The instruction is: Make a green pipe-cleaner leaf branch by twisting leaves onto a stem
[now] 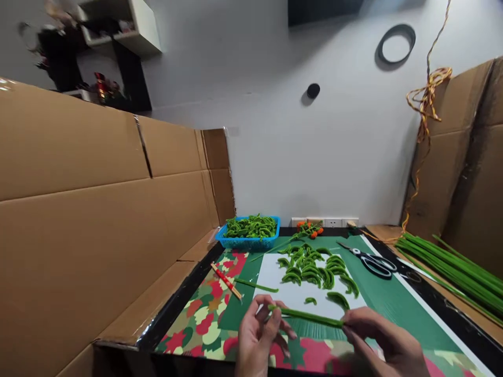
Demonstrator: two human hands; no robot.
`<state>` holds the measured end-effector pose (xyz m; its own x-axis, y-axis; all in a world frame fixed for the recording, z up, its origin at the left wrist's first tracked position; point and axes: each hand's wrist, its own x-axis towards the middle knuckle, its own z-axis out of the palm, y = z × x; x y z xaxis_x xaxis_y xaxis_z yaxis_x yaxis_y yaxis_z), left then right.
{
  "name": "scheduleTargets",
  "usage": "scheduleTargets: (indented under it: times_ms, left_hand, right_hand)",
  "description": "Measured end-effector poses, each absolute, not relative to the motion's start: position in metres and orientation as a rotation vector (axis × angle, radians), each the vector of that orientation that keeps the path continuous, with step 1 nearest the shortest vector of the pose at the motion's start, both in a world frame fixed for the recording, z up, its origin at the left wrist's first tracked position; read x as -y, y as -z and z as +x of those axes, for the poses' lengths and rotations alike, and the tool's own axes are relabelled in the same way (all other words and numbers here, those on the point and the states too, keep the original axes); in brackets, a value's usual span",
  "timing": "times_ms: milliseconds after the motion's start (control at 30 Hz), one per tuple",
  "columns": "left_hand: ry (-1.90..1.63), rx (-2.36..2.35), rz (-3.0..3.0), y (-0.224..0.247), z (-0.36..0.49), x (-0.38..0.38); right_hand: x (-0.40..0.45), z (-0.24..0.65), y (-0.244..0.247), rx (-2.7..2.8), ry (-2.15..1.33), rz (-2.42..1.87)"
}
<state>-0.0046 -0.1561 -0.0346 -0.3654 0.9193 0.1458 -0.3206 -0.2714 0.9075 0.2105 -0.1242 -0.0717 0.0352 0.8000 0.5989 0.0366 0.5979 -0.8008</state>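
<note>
Between my two hands stretches a short length of green pipe cleaners (310, 315), apparently folded or bundled side by side. My left hand (261, 332) pinches its left end between thumb and forefinger, the other fingers spread. At the right end, the thumb and fingertips of my right hand (381, 337) are closed on it. Just beyond lies a white sheet (271, 269) bearing several curved green pipe-cleaner leaves (310, 275). A single curved leaf (338, 300) rests near my right hand, with a small curled piece (310, 300) to its left.
A blue basket (247, 242) of green pieces stands at the back left. Chopsticks (226, 281) and a green stem (255, 285) lie left. Orange-tipped stems (310, 229) are behind. Scissors (373, 262) and long green pipe cleaners (451, 272) lie right. Cardboard walls (98, 220) flank the table.
</note>
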Motion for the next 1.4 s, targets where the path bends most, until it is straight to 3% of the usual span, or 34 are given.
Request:
scheduleTargets:
  times_ms: [133,300,533,900,1400]
  left_hand:
    - [-1.870,-1.060,0.834,0.027,0.006,0.150]
    - [-1.720,-1.082,1.013,0.023,0.010,0.148]
    - [-1.618,-1.007,1.178,0.020,0.022,0.147]
    - [-1.170,-1.067,1.523,0.014,0.018,0.160]
    - [-1.084,-0.956,1.291,0.017,0.014,0.159]
  right_hand:
    - [0.129,0.217,0.067,1.552,-0.708,-0.788]
    - [0.135,0.213,0.069,1.703,-0.735,-0.805]
    - [0.144,0.190,0.062,1.478,-0.815,-0.801]
    - [0.144,0.233,0.059,1.892,-0.544,-0.681]
    - [0.144,0.218,0.055,1.845,-0.397,-0.646]
